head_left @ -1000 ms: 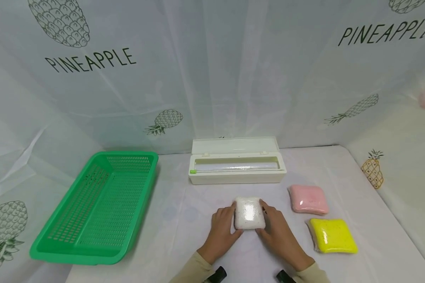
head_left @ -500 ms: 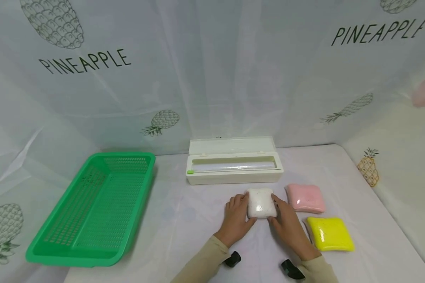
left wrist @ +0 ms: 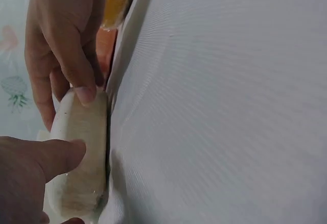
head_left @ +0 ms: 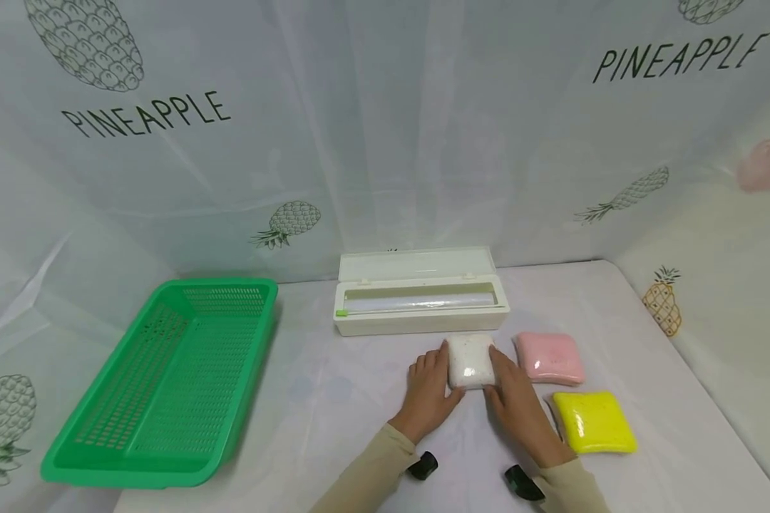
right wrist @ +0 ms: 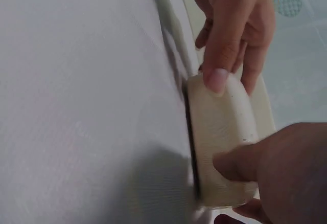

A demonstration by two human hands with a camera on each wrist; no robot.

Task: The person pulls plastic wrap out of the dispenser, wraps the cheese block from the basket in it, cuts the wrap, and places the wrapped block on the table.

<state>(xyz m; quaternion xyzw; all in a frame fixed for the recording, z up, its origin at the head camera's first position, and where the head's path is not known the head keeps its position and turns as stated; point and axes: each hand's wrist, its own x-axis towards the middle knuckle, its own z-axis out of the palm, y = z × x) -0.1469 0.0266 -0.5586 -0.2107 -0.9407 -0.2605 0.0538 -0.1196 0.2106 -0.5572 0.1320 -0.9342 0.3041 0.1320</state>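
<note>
A white, square, cushion-shaped packet in shiny clear film [head_left: 471,362] lies on the white cloth in the head view. My left hand [head_left: 427,392] grips its left side, with the thumb at the near corner and the fingers along the side. On the opposite side my right hand [head_left: 518,402] holds it the same way. In the left wrist view both thumbs press the near face of the white packet [left wrist: 84,127]. The right wrist view shows the packet [right wrist: 219,127] flat on the cloth, its underside hidden. A pink packet [head_left: 550,358] and a yellow packet [head_left: 594,422] lie right of my right hand.
A long white box [head_left: 421,322] with its lid up, holding a roll of clear film [head_left: 420,303], stands just behind the white packet. At left is a green perforated basket [head_left: 214,456]. A pineapple-print curtain [head_left: 385,142] hangs behind the table.
Both hands have moved the white packet away from me and to the right, nearer the white box. The head view has turned slightly. The basket, box and other packets stay in place.
</note>
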